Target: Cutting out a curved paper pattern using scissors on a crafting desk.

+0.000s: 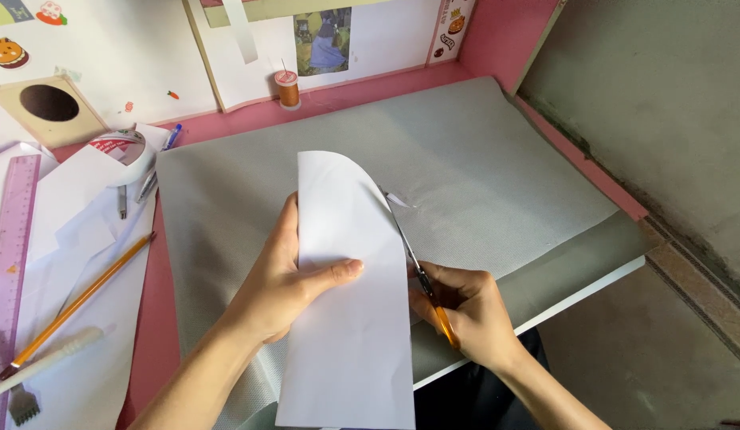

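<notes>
My left hand (pixel 286 275) holds a folded white sheet of paper (pixel 350 318) upright over the desk, thumb pressed across its front. The paper's top right corner is cut into a curve. My right hand (pixel 465 314) grips scissors (pixel 414 259) with orange handles; their blades run along the paper's right edge, and a thin paper sliver (pixel 400 199) curls off near the blade tips. Both hands hover above a grey fabric mat (pixel 481 167) spread over the pink desk.
Left of the mat lie loose white sheets (pixel 75 263), a yellow pencil (pixel 79 302), a pink ruler (pixel 7 255), a tape roll (pixel 123 151) and pens (pixel 147 185). A thread spool (pixel 287 87) stands at the back. The desk edge (pixel 593 291) drops to the floor at right.
</notes>
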